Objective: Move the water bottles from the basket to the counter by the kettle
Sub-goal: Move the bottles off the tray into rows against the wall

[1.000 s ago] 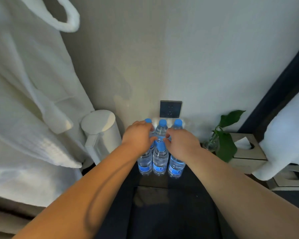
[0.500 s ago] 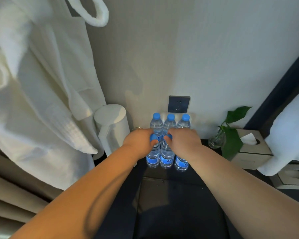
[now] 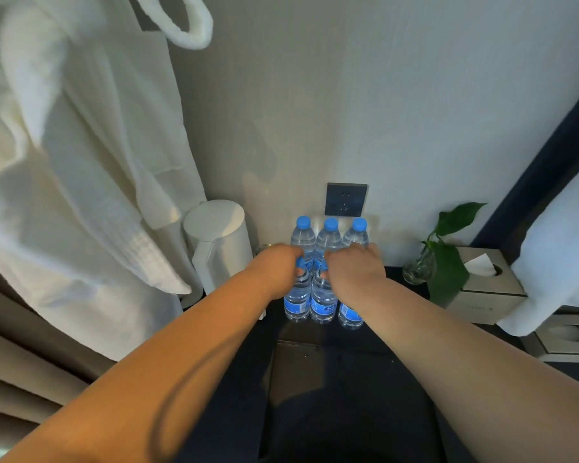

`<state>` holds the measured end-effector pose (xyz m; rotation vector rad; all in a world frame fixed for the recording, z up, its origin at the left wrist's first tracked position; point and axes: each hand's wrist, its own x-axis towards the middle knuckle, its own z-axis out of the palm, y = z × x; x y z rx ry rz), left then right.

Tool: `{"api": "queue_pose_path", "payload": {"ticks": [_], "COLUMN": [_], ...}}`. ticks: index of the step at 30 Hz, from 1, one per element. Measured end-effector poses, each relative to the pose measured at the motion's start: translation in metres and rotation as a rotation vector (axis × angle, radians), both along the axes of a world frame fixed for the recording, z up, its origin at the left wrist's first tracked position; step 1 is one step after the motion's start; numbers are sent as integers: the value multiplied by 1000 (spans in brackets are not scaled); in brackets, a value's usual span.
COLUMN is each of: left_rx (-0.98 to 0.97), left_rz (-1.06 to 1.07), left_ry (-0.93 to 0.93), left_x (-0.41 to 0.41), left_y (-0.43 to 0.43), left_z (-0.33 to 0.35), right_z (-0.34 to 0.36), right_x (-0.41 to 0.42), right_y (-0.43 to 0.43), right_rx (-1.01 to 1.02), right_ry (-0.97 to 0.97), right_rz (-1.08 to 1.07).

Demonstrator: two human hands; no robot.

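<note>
Dark counter (image 3: 331, 369), pale wall (image 3: 381, 111) (socket (image 3: 346, 199) above bottles (image 3: 330, 240)), bathrobe (image 3: 81, 162) beside kettle (image 3: 221, 242)

A white bathrobe (image 3: 81, 162) hangs left; wall socket (image 3: 346, 199) centre; plant (image 3: 448, 272) beside tissue box (image 3: 492, 289).

Water bottles (image 3: 321, 295) on the counter (image 3: 331, 369) — kettle (image 3: 219, 242) left, plant (image 3: 445, 262) right.

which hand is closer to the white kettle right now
Left. The left hand sits on the front water bottles just right of the kettle, not touching it. The right hand is farther right on the same cluster, beyond the left hand.
</note>
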<state>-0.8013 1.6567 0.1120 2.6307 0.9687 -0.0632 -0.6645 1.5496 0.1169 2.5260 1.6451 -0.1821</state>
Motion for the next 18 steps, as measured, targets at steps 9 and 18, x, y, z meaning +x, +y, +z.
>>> {"api": "queue_pose_path", "payload": {"ticks": [9,18], "left_rx": [59,-18], "left_rz": [112,31], "left_ry": [-15,-6], "left_x": [6,0], "left_y": [-10,-1], "left_z": [-1,-2], "right_z": [3,8], "right_x": [7,7], "right_y": [4,1], "right_rx": [-25,8], "right_ry": [5,18], "right_rz": [3,18]}}
